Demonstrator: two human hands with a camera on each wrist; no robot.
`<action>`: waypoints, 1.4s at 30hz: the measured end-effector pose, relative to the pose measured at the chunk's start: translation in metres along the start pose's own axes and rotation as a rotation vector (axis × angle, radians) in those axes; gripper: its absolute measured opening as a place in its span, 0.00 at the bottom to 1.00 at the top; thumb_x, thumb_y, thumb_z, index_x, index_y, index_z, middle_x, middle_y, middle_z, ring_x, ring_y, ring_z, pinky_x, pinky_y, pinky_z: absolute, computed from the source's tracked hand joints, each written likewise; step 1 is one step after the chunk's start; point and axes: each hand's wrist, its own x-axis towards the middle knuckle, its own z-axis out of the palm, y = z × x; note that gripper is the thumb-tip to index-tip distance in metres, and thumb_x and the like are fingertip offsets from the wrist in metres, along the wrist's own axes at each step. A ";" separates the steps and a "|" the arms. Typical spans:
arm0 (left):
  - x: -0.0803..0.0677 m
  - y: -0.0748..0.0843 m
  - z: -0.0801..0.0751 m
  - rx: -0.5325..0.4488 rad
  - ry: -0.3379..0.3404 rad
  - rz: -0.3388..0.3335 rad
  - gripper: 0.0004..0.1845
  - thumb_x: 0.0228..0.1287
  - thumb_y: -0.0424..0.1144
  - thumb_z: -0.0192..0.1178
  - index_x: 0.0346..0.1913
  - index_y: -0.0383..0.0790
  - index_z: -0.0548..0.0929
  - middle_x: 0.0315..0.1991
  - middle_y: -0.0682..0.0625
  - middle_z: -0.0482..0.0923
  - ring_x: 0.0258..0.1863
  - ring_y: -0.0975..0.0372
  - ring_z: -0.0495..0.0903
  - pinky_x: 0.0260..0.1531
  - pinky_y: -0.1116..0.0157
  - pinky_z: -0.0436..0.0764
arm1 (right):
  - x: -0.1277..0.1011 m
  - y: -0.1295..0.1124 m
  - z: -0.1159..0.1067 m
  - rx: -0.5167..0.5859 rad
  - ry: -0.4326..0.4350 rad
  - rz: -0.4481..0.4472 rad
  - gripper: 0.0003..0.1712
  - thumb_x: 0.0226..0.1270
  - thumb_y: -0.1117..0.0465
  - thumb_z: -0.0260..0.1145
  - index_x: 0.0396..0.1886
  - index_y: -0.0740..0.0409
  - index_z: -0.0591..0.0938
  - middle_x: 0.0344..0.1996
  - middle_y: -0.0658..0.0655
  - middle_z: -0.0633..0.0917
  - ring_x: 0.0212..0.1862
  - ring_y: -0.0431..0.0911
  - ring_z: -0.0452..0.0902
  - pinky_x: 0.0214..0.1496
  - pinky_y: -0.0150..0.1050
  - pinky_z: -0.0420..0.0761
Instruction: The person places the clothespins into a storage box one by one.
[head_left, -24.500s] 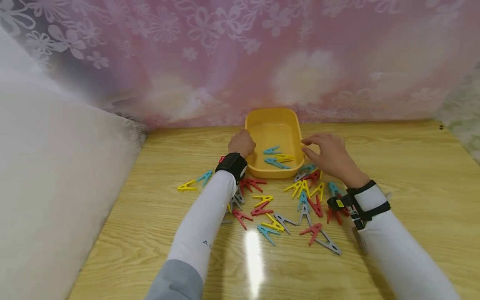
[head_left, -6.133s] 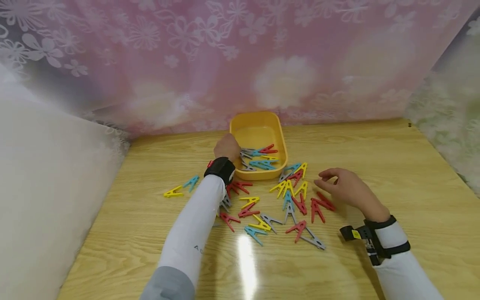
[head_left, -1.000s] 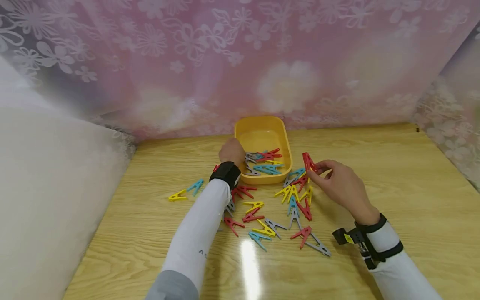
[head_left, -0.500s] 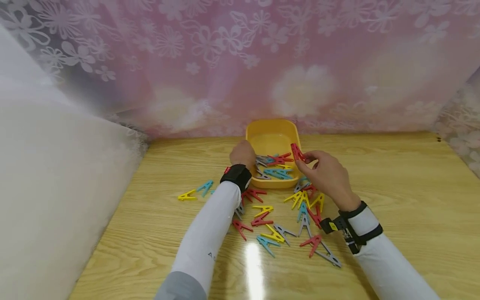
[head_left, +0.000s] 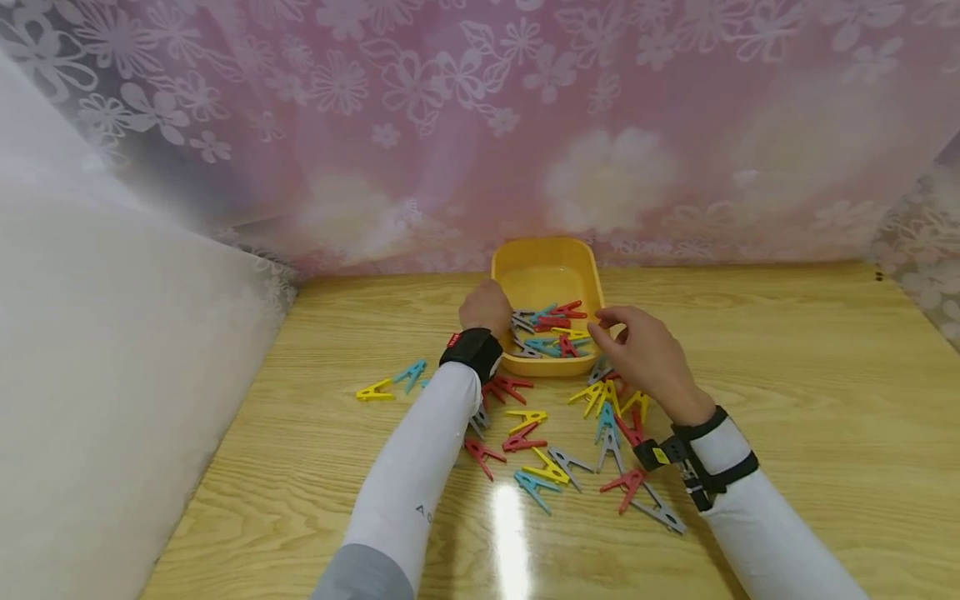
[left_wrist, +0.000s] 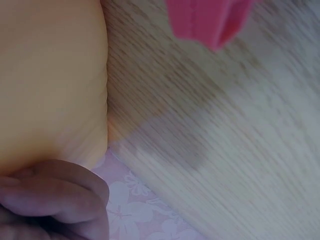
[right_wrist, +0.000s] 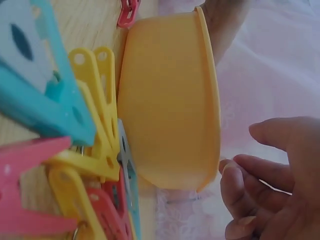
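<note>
A yellow plastic basin (head_left: 546, 279) stands on the table with several red, blue, grey and yellow clothespins inside. My left hand (head_left: 485, 308) grips its left rim; curled fingers (left_wrist: 60, 195) show by the wall in the left wrist view. At the right rim is my right hand (head_left: 647, 354), holding nothing, thumb and fingertips apart. A red clothespin (head_left: 568, 346) lies in the basin's near part. Just outside the near right corner, yellow clothespins (right_wrist: 100, 110) lie heaped with red, blue and grey ones in the right wrist view.
Several more clothespins lie scattered before the basin, among them a blue one (head_left: 536, 490) and a grey one (head_left: 662, 510). A yellow clothespin (head_left: 375, 391) lies off to the left. Flowered pink cloth (head_left: 450, 167) hangs behind the wooden table (head_left: 787, 358).
My right hand has moved left to the basin and let go of a red clothespin, which now lies inside. Clothespins within have shifted. My left hand has stayed on the rim.
</note>
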 end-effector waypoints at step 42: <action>-0.001 0.000 -0.001 -0.024 -0.001 0.008 0.13 0.73 0.40 0.49 0.48 0.37 0.80 0.40 0.44 0.82 0.38 0.53 0.82 0.38 0.56 0.81 | -0.054 0.058 -0.016 -0.013 -0.155 0.142 0.18 0.68 0.52 0.62 0.45 0.63 0.81 0.35 0.56 0.82 0.37 0.49 0.78 0.37 0.45 0.76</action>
